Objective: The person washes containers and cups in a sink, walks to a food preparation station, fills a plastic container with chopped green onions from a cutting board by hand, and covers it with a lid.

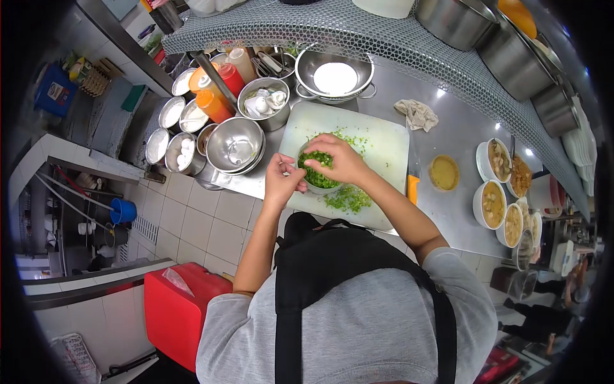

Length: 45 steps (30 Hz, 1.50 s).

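Note:
A round bowl (pixel 322 190) of chopped green onions (pixel 316 168) stands on a white cutting board (pixel 384 144). My right hand (pixel 342 160) arches over the greens, its thumb and fingers apart and the fingertips at the far rim. Beside the bowl's left edge is my left hand (pixel 283 181), fingers curled in; whether anything is between them is hidden. Loose green bits (pixel 348 200) lie on the board near the bowl and behind it. At the board's right edge is an orange handle (pixel 412 189).
Left of the board are stacked steel bowls (pixel 233 144), a pot of white pieces (pixel 264 102) and sauce bottles (pixel 213 105). A colander (pixel 336 73) sits behind. To the right are a cloth (pixel 417 115), a yellow-filled tub (pixel 444 173) and several soup bowls (pixel 491 203). A mesh shelf (pixel 307 29) hangs above.

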Available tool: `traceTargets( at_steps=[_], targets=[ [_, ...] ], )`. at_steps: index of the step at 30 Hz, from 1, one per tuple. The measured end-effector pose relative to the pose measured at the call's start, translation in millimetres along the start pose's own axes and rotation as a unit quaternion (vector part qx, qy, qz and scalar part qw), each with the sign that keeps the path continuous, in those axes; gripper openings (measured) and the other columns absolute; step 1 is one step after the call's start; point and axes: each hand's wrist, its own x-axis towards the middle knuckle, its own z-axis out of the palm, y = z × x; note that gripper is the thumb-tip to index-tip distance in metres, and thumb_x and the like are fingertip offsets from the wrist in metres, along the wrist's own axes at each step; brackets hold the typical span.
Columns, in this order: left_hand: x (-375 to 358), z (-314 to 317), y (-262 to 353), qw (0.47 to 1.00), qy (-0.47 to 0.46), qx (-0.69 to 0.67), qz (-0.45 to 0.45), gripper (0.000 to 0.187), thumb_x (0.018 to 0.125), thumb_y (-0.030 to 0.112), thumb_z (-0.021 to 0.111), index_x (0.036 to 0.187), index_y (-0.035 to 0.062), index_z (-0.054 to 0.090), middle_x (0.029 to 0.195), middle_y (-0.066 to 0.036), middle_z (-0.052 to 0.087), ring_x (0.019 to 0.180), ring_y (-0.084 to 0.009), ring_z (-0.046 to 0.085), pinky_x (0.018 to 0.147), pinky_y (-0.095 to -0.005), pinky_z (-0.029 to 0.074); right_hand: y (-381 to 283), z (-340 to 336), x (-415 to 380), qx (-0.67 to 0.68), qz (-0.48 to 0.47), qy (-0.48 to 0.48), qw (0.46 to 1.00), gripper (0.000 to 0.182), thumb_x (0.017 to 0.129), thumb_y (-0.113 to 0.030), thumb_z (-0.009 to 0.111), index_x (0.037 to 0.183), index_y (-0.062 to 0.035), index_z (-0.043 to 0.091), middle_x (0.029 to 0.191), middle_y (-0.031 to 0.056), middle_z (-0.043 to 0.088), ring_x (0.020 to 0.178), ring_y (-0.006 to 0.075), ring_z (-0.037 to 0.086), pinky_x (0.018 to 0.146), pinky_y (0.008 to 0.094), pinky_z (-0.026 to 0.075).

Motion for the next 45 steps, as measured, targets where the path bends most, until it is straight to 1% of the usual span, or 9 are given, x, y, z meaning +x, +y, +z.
traceTargets(
  at_steps=[7,13,17,20,27,33,38,40,45],
  targets=[
    [5.8,-0.9,-3.6,1.000,0.004,-0.014,-0.006,0.031,0.072,-0.003,0.061,0.093,0.0031,0.040,0.066,-0.004,0.050,0.045,-0.0122,0.054,0.039,-0.0235,0.048,21.4,-7.5,1.4,-0.004,0.034,0.111,0.993,0.011,0.079,-0.015,0.063,0.081,-0.0048,0.063,0.084,0.0095,0.059,0.076,0.0244,0.058,0.065,0.0314,0.047],
    [0.3,-20.8,-9.4,0.999,0.039,-0.029,0.000,0.031,0.072,-0.003,0.060,0.093,0.0022,0.038,0.065,-0.005,0.050,0.044,-0.0134,0.054,0.039,-0.0247,0.049,96.9,-14.9,-14.1,-0.032,0.113,0.166,0.979,0.012,0.080,-0.016,0.062,0.080,-0.0036,0.062,0.083,0.0105,0.059,0.073,0.0263,0.057,0.066,0.0321,0.045],
    [-7.5,-40.2,-8.8,0.998,0.062,-0.023,0.000,0.031,0.072,-0.004,0.060,0.092,0.0017,0.037,0.065,-0.006,0.049,0.043,-0.0146,0.054,0.039,-0.0259,0.050,152.7,-3.0,-34.5,-0.128,0.181,0.131,0.966,0.024,0.081,-0.026,0.060,0.091,-0.0040,0.061,0.098,0.0132,0.058,0.096,0.0298,0.051,0.086,0.0375,0.040],
    [-13.9,-50.2,-8.0,0.996,0.081,-0.037,0.012,0.029,0.072,-0.004,0.059,0.091,0.0024,0.038,0.065,-0.006,0.050,0.044,-0.0137,0.054,0.038,-0.0255,0.049,150.3,10.5,-32.7,-0.119,0.136,0.092,0.979,0.032,0.081,-0.031,0.060,0.098,-0.0040,0.060,0.104,0.0139,0.056,0.103,0.0307,0.047,0.091,0.0378,0.036],
    [-16.2,-66.4,-5.2,0.991,0.126,-0.047,0.022,0.027,0.072,-0.005,0.059,0.089,0.0025,0.040,0.066,-0.006,0.052,0.044,-0.0129,0.053,0.037,-0.0246,0.048,115.6,43.5,-21.6,-0.022,0.038,-0.054,0.998,0.043,0.076,-0.037,0.064,0.106,-0.0068,0.059,0.107,0.0130,0.055,0.105,0.0310,0.045,0.095,0.0405,0.033],
    [-17.0,-69.8,-6.3,0.988,0.148,-0.049,0.023,0.025,0.072,-0.005,0.059,0.087,0.0023,0.040,0.066,-0.007,0.053,0.043,-0.0131,0.053,0.036,-0.0247,0.047,92.2,40.5,-28.3,-0.125,-0.071,-0.203,0.969,0.059,0.065,-0.047,0.070,0.106,-0.0071,0.056,0.107,0.0151,0.048,0.103,0.0322,0.042,0.090,0.0414,0.035],
    [-16.9,-67.5,-7.4,0.988,0.143,-0.051,0.022,0.025,0.072,-0.005,0.058,0.088,0.0024,0.040,0.066,-0.007,0.052,0.043,-0.0130,0.053,0.036,-0.0246,0.047,98.5,33.1,-52.3,-0.227,-0.063,-0.217,0.947,0.034,0.074,-0.035,0.064,0.092,-0.0079,0.055,0.097,0.0102,0.049,0.095,0.0268,0.045,0.082,0.0413,0.037],
    [-16.9,-66.2,-7.3,0.988,0.142,-0.051,0.021,0.026,0.072,-0.005,0.058,0.088,0.0024,0.040,0.066,-0.007,0.052,0.043,-0.0130,0.053,0.036,-0.0245,0.047,102.0,21.1,-59.0,-0.299,-0.070,-0.165,0.937,0.023,0.077,-0.027,0.061,0.089,-0.0094,0.055,0.093,0.0078,0.049,0.094,0.0255,0.045,0.079,0.0403,0.038],
    [-16.9,-65.4,-4.5,0.990,0.133,-0.047,0.027,0.026,0.072,-0.005,0.058,0.088,0.0024,0.039,0.065,-0.007,0.052,0.043,-0.0128,0.053,0.036,-0.0243,0.047,98.9,1.9,-75.9,-0.307,-0.016,-0.128,0.943,0.019,0.077,-0.025,0.060,0.087,-0.0099,0.054,0.087,0.0075,0.049,0.088,0.0251,0.050,0.071,0.0376,0.045]
  ],
)
